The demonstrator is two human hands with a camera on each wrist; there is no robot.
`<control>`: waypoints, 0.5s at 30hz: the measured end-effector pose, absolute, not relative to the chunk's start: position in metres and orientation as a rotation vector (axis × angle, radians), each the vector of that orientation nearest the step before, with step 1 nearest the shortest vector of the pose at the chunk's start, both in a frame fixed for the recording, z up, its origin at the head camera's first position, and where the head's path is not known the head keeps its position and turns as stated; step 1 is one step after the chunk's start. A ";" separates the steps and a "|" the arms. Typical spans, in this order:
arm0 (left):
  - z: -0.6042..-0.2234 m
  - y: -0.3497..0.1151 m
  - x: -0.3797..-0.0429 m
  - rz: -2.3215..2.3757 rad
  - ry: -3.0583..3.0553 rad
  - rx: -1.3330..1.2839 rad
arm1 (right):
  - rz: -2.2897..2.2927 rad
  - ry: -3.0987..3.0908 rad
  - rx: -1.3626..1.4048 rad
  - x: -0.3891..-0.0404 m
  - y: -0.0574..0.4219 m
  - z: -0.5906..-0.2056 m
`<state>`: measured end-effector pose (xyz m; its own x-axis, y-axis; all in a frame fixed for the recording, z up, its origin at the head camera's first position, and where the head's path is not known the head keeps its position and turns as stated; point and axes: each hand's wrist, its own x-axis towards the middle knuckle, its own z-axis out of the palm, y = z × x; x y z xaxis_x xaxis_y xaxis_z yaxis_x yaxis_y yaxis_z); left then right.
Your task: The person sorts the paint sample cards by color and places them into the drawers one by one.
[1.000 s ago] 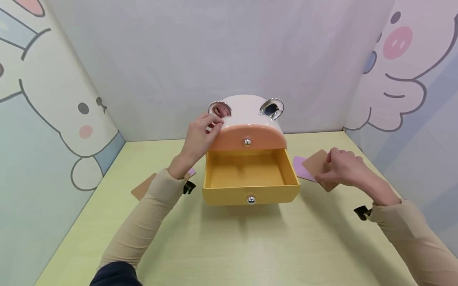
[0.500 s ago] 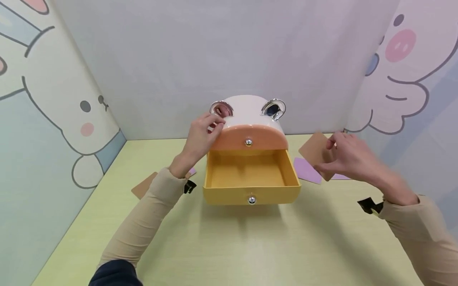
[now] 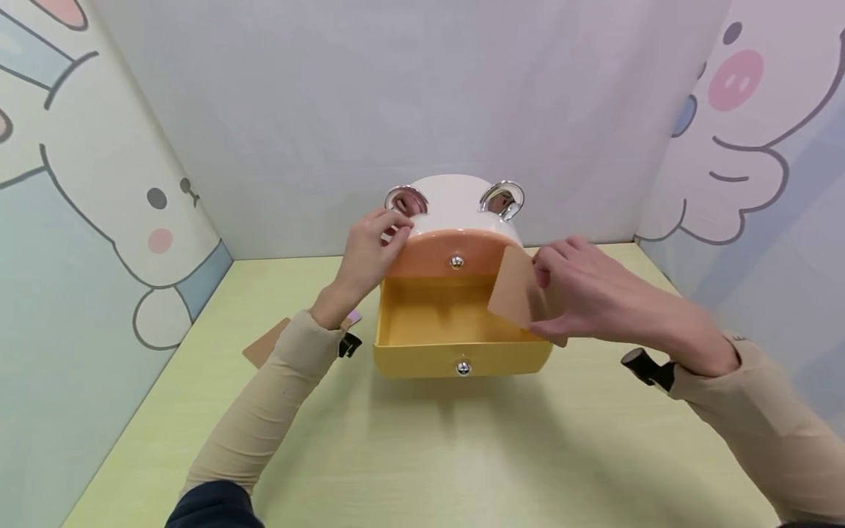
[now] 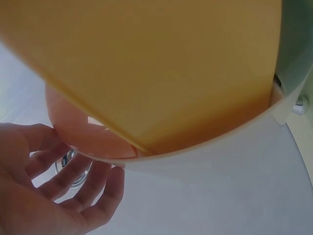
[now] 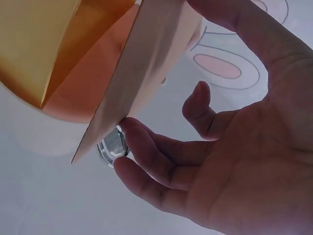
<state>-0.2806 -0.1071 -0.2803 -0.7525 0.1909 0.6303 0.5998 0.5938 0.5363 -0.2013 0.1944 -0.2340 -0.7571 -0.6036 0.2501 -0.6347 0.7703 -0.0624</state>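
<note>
A small desktop drawer box (image 3: 455,198) with a white domed top and two silver ring-shaped ears stands at the back of the table. Its upper orange drawer (image 3: 422,257) is closed; the lower yellow drawer (image 3: 429,315) is pulled out. My left hand (image 3: 368,246) rests its fingertips on the box's upper left side. In the left wrist view its thumb lies by the orange front, the loosely bent fingers along the white shell. My right hand (image 3: 594,301) holds a brown card (image 3: 510,290) by its edges between thumb and fingers, tilted over the yellow drawer's right side.
Another brown card (image 3: 264,343) and a bit of a purple card (image 3: 354,317) lie on the table (image 3: 429,455) left of the box, partly behind my left forearm. A pale back wall (image 3: 317,132) and cartoon-printed side walls (image 3: 158,213) enclose the table.
My right hand lifted the brown card off the purple cards on the right, then carried it left over the drawer. Those purple cards are now hidden. The left hand stayed in place.
</note>
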 end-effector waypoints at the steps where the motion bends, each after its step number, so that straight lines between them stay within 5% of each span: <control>1: -0.281 -0.107 -0.281 -1.045 -2.304 -0.625 | 0.192 -2.750 1.001 -0.202 0.190 -0.234; 15: -0.281 -0.107 -0.281 -1.028 -2.304 -0.633 | 0.022 -2.738 1.174 -0.214 0.163 -0.238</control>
